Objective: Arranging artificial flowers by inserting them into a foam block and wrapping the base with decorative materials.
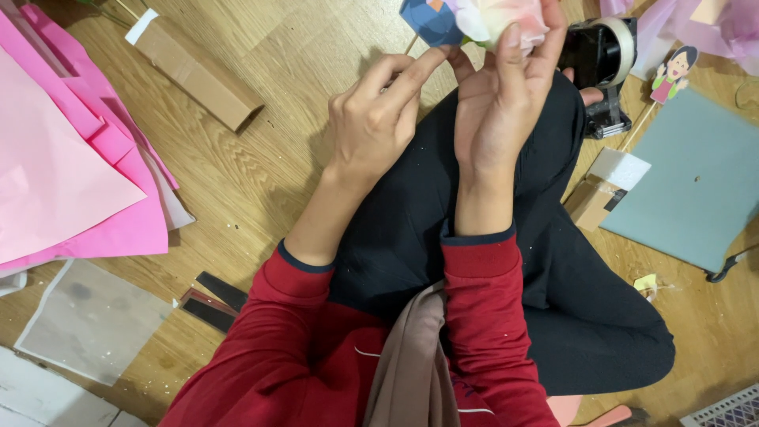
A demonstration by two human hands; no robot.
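A person sits on the wooden floor [261, 166], black trousers stretched across the middle and red sleeves coming in from the near edge. On the left lies a big pile of pink paper [71, 174], and on the right a grey sheet [696, 190] rests flat. A long brown cardboard box [194, 71] lies far left of the hands, well apart from them. A black tape dispenser [605, 59] stands just right of the hands.

Both hands are lifted at the far middle of the scene. The right hand [498, 111] has its grip clamped on a pale pink and white flower [494, 20], the fingers wrapped around its lower part. The left hand [375, 119] is just beside it, with its fingers pressed together at the thin stick under the flower; whether it truly pinches the stick I cannot tell. A blue paper piece [427, 22] sits touching the flower on its left. A small paper doll [672, 75] lies far right.
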